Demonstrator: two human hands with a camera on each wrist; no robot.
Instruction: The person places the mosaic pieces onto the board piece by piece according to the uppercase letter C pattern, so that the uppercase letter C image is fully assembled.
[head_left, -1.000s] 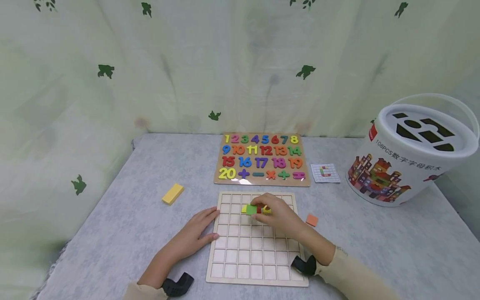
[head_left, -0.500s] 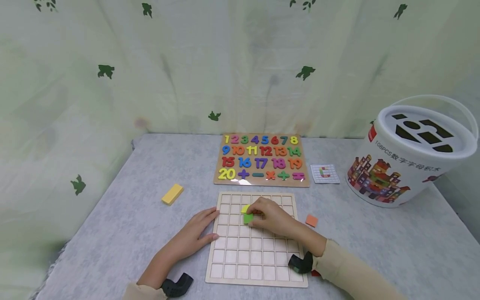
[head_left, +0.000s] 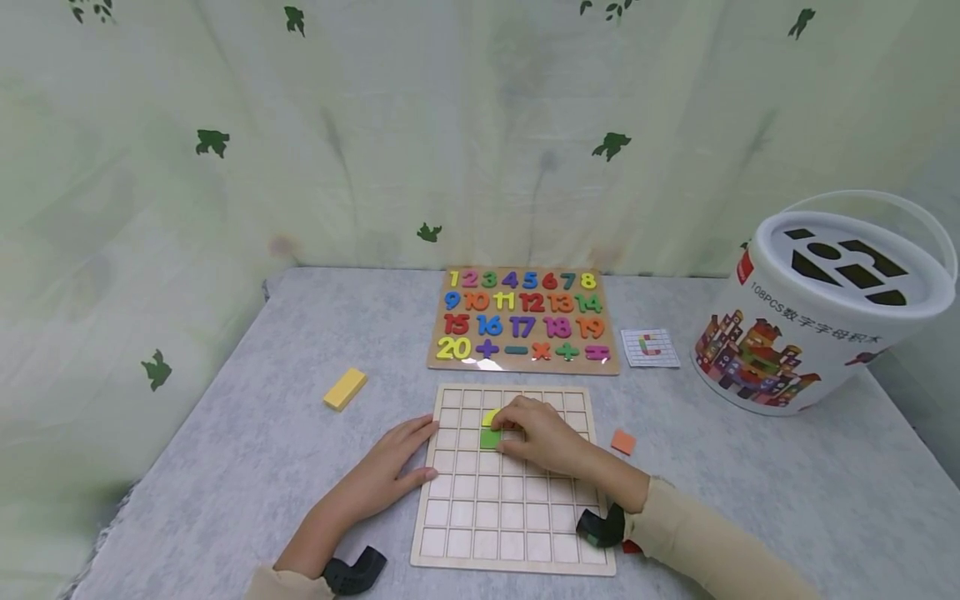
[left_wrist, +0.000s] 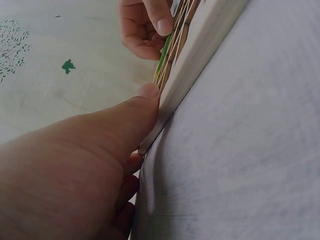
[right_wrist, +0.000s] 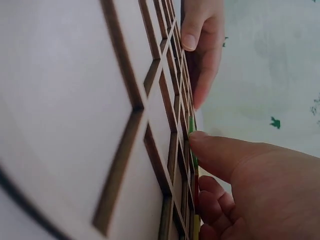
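A green square tile (head_left: 490, 439) lies on the wooden grid board (head_left: 465, 540), just below a yellow piece (head_left: 490, 417). My right hand (head_left: 543, 435) pinches the green tile's right side between thumb and fingertips. In the right wrist view, the thumb touches the green tile's (right_wrist: 193, 157) edge. Slivers of a red piece (right_wrist: 196, 192) and another yellow piece (right_wrist: 196, 226) show beyond it; the right hand covers both in the head view. My left hand (head_left: 390, 462) rests at the board's left edge with its fingers extended, the thumb and fingertips touching the rim.
A yellow block (head_left: 346, 389) lies to the left. An orange tile (head_left: 623, 442) and a partly hidden red piece (head_left: 632, 547) lie on the right. Behind are a number puzzle (head_left: 523, 320), a pattern card (head_left: 650, 347) and a white bucket (head_left: 817, 325).
My right hand has brought the green tile down and slightly left, from over the row of coloured pieces to the cell below the yellow piece. The left hand has stayed still.
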